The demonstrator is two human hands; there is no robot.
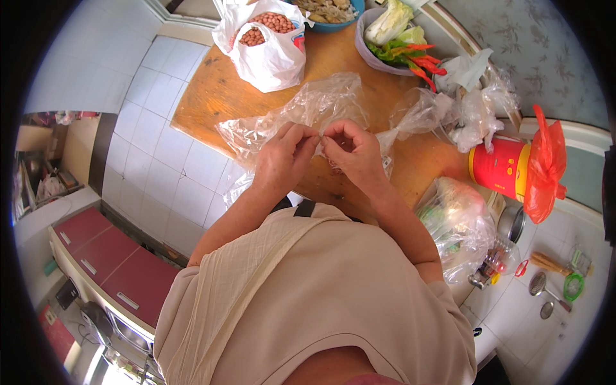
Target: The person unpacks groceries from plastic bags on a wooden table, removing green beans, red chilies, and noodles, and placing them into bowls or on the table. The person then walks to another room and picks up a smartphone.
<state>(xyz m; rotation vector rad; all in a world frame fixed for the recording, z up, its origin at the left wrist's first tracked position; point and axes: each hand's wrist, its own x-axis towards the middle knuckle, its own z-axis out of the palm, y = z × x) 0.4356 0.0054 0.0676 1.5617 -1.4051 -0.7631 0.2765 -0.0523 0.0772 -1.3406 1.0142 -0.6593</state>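
My left hand (284,154) and my right hand (353,151) meet over the wooden table (202,101), thumb and forefinger of each pinched together at one spot. Between the fingertips is a small pale piece, too tiny to identify; it may be part of the plastic film. A crumpled clear plastic bag (332,96) spreads on the table beyond and beside my hands. Something reddish (335,167) shows partly below my right hand, mostly hidden. Farther back stands a white plastic bag (269,70) holding reddish peanuts (272,21).
At the back are a blue basin (332,25) of dried food and a bowl (363,48) with cabbage and red peppers (426,62). To the right sit bunched plastic bags (476,110), a red-yellow tub (498,166), a red bag (546,168) and a filled clear bag (457,221).
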